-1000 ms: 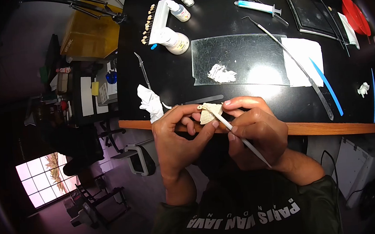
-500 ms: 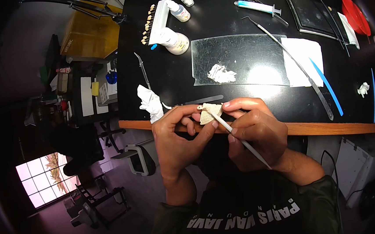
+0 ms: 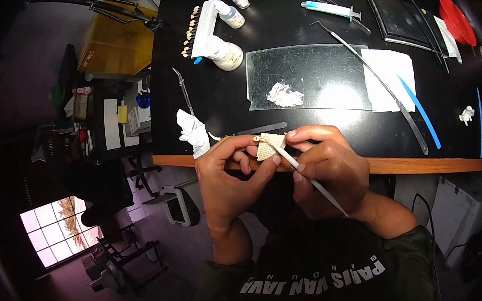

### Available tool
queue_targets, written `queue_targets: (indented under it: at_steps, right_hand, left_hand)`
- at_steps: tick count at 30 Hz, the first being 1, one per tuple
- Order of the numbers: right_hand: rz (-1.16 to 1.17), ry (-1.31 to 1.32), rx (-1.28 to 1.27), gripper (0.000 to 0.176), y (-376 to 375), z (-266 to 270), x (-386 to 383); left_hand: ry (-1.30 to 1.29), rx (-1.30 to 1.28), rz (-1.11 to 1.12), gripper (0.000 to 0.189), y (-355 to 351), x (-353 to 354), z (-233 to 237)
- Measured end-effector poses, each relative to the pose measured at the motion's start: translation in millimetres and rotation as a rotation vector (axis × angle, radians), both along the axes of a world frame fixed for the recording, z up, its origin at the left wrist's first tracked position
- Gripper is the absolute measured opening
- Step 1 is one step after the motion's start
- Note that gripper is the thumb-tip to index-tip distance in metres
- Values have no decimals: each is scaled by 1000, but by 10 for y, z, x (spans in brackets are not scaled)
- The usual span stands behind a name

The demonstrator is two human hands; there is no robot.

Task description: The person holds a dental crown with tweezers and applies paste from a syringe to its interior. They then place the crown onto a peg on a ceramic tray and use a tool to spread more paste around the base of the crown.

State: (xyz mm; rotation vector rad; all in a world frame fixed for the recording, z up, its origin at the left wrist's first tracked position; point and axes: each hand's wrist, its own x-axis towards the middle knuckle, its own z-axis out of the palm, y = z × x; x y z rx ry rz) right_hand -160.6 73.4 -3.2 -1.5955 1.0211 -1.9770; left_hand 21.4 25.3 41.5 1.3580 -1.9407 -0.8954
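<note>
Between its thumb and fingers, my left hand (image 3: 229,177) grips a small cream piece with a grid texture (image 3: 269,147) above the table's wooden edge. My right hand (image 3: 333,168) is closed round a slim white tool (image 3: 318,186), whose upper tip touches the cream piece. The right index fingertip is close to the piece's right side. Beyond the hands lies a glass plate (image 3: 279,62) with a crumpled white scrap (image 3: 285,95) on it. A crumpled tissue (image 3: 192,131) rests just past my left hand.
White bottles (image 3: 225,54) and a row of shade tabs (image 3: 191,33) stand at the back left. A long metal probe (image 3: 379,77) and a blue strip (image 3: 421,112) cross white paper (image 3: 381,63). Farther right are a black case (image 3: 403,19) and a red dish (image 3: 457,20).
</note>
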Motion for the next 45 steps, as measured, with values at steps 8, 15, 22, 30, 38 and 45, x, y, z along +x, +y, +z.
queue_targets:
  at_steps: [8, 15, 22, 30, 38, 45]
  right_hand:
    - [-2, 18, -2, 13, -6, -4, -8]
    - [-170, 264, 143, 14, -26, 118, -242]
    - [-273, 404, 241, 14, -155, 71, -326]
    - [-263, 384, 236, 13, -125, 68, -327]
    - [-266, 403, 237, 12, -127, 56, -327]
    - [-229, 419, 237, 12, -125, 68, -328]
  left_hand:
    - [-3, 3, 5, 34, 3, 1, 2]
    - [-18, -23, 51, 35, -11, 31, -11]
    - [-53, -22, 23, 35, 2, 33, 11]
    - [-43, -12, 18, 36, -10, 44, 11]
    - [-43, -28, 6, 35, -5, 20, 24]
    - [-51, -33, 1, 35, -5, 18, 23]
